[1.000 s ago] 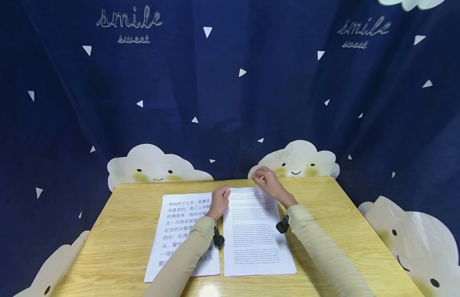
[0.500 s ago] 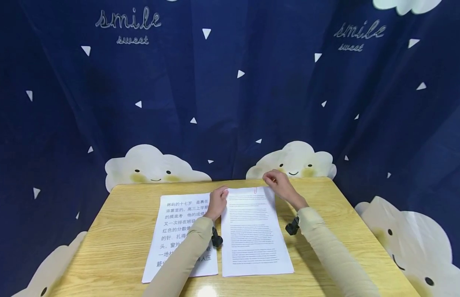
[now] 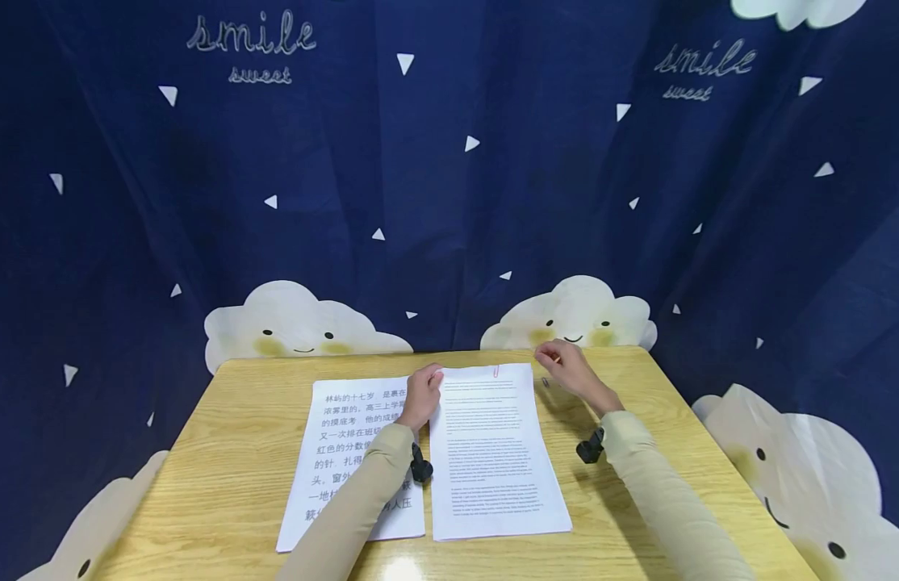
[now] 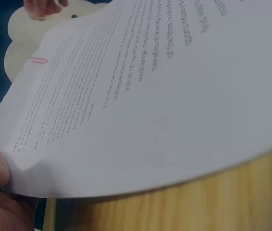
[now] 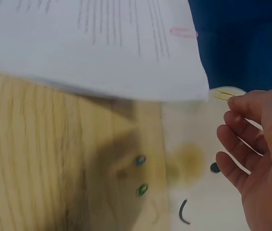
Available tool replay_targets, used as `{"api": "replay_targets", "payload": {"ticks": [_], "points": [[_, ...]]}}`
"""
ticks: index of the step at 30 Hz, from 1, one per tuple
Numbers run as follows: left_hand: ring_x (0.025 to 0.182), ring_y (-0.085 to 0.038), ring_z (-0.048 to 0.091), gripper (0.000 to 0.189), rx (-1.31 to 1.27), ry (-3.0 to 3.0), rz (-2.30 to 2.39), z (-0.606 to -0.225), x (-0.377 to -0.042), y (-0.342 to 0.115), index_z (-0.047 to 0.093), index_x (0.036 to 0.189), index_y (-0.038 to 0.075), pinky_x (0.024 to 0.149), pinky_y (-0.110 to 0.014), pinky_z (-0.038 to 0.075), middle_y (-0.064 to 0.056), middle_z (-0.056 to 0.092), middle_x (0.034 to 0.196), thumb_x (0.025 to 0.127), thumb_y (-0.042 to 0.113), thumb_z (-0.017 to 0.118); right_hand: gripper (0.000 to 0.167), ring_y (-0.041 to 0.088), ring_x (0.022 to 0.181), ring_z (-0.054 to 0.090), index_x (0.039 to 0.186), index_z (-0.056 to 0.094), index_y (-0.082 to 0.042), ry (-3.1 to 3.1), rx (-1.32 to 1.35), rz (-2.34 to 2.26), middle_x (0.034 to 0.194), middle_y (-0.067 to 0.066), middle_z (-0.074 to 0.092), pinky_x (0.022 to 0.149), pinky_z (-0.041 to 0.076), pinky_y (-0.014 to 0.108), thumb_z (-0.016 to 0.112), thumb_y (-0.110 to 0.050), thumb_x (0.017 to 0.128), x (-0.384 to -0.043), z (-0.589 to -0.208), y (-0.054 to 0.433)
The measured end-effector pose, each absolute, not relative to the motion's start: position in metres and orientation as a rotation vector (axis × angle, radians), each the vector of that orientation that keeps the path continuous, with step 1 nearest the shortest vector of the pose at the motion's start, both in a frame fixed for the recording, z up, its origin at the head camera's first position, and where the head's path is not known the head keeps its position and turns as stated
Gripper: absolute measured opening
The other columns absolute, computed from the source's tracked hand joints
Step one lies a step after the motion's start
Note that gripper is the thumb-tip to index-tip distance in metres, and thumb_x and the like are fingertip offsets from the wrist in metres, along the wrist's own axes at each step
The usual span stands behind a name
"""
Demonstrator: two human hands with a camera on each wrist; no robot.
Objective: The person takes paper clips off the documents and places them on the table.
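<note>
My left hand (image 3: 422, 394) grips the top left corner of a stack of printed paper (image 3: 493, 452), with the thumb on top. In the left wrist view that corner is lifted and the sheets bow. A pinkish-red paper clip (image 5: 184, 32) sits on the stack's top edge. Beyond the stack's top right corner, my right hand (image 3: 571, 369) pinches a yellow paper clip (image 5: 222, 94) between thumb and index finger, its other fingers loosely bent. Below this hand, a blue paper clip (image 5: 141, 160) and a green paper clip (image 5: 142, 189) lie on the table.
A second stack of paper (image 3: 340, 452) with large Chinese print lies to the left, partly under my left forearm. The wooden table's (image 3: 232, 436) far edge is just behind the stacks. A dark blue curtain (image 3: 435, 202) with cloud prints hangs behind.
My right hand has moved right, away from the red paper clip on the stack's top edge, past the top right corner. My left hand keeps its grip on the stack.
</note>
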State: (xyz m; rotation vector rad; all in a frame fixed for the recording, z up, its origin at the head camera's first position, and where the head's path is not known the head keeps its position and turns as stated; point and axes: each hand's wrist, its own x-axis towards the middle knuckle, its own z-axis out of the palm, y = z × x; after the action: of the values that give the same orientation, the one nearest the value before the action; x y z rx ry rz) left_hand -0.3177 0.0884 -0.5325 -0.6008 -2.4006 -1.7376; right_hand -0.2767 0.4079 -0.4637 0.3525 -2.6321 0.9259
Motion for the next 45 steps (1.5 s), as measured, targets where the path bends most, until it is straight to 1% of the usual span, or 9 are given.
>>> {"api": "replay_targets", "payload": {"ticks": [5,9,14,21,28,34,38,42,45], "points": [[0.074,-0.021,0.050,0.021,-0.597,-2.415,-1.730,-0.531,-0.319,0.087,0.072,0.111,-0.005,0.075,-0.041,0.045,-0.019,0.065,0.086,0.106,-0.003,0.051,0.013,0.016,0.075,0.058,0.098,0.074,-0.003,-2.678,0.334,0.935,0.092,0.010,0.068,0.063,0.048,0.028,0.063,-0.007,0.103,-0.274,-0.474,0.422],[0.075,-0.021,0.053,0.020,-0.572,-2.399,-1.706,-0.531,-0.320,0.086,0.073,0.109,-0.004,0.077,-0.040,0.048,-0.017,0.068,0.087,0.105,-0.004,0.054,0.015,0.015,0.072,0.056,0.099,0.074,0.002,-2.749,0.323,0.942,0.091,0.014,0.069,0.064,0.047,0.029,0.062,-0.006,0.104,-0.273,-0.481,0.431],[0.074,-0.021,0.052,0.019,-0.569,-2.392,-1.698,-0.532,-0.320,0.085,0.072,0.102,-0.003,0.075,-0.038,0.047,-0.017,0.066,0.084,0.105,-0.005,0.054,0.017,0.016,0.071,0.052,0.097,0.072,0.006,-2.834,0.317,0.963,0.084,0.017,0.067,0.066,0.044,0.029,0.060,-0.004,0.104,-0.272,-0.490,0.441],[0.071,-0.020,0.049,0.021,-0.546,-2.407,-1.733,-0.531,-0.318,0.086,0.071,0.099,0.000,0.073,-0.037,0.043,-0.014,0.062,0.080,0.106,-0.003,0.052,0.017,0.017,0.075,0.054,0.100,0.074,0.003,-2.933,0.262,0.944,0.087,0.008,0.070,0.066,0.045,0.031,0.059,-0.004,0.105,-0.269,-0.504,0.452],[0.071,-0.019,0.047,0.022,-0.541,-2.422,-1.754,-0.528,-0.315,0.086,0.072,0.102,-0.001,0.073,-0.037,0.042,-0.012,0.059,0.078,0.107,-0.002,0.051,0.018,0.017,0.076,0.056,0.101,0.076,0.002,-2.972,0.285,0.879,0.090,0.009,0.073,0.069,0.048,0.033,0.060,-0.003,0.104,-0.268,-0.506,0.453],[0.069,-0.019,0.042,0.021,-0.585,-2.416,-1.768,-0.526,-0.314,0.086,0.071,0.108,-0.005,0.073,-0.037,0.039,-0.008,0.047,0.071,0.107,-0.003,0.050,0.018,0.015,0.068,0.053,0.095,0.077,-0.004,-3.025,0.237,0.855,0.079,0.002,0.068,0.063,0.044,0.030,0.062,-0.005,0.103,-0.269,-0.509,0.453],[0.066,-0.017,0.038,0.022,-0.600,-2.423,-1.762,-0.526,-0.314,0.085,0.072,0.113,-0.003,0.073,-0.038,0.038,-0.004,0.041,0.067,0.107,-0.003,0.050,0.017,0.014,0.065,0.052,0.092,0.079,-0.005,-3.026,0.243,0.792,0.076,-0.001,0.068,0.061,0.044,0.029,0.064,-0.006,0.101,-0.271,-0.511,0.453],[0.067,-0.018,0.041,0.022,-0.585,-2.416,-1.765,-0.526,-0.314,0.085,0.072,0.113,-0.003,0.074,-0.037,0.040,-0.009,0.049,0.070,0.107,-0.003,0.051,0.016,0.014,0.066,0.055,0.093,0.080,-0.005,-3.024,0.222,0.769,0.078,0.000,0.072,0.062,0.046,0.031,0.066,-0.006,0.100,-0.272,-0.510,0.452],[0.072,-0.019,0.048,0.022,-0.570,-2.410,-1.762,-0.527,-0.314,0.085,0.073,0.112,-0.003,0.075,-0.036,0.044,-0.014,0.061,0.078,0.107,-0.003,0.052,0.016,0.015,0.068,0.055,0.096,0.081,-0.004,-3.031,0.177,0.779,0.082,0.002,0.074,0.064,0.047,0.031,0.065,-0.007,0.100,-0.272,-0.507,0.450]]}}
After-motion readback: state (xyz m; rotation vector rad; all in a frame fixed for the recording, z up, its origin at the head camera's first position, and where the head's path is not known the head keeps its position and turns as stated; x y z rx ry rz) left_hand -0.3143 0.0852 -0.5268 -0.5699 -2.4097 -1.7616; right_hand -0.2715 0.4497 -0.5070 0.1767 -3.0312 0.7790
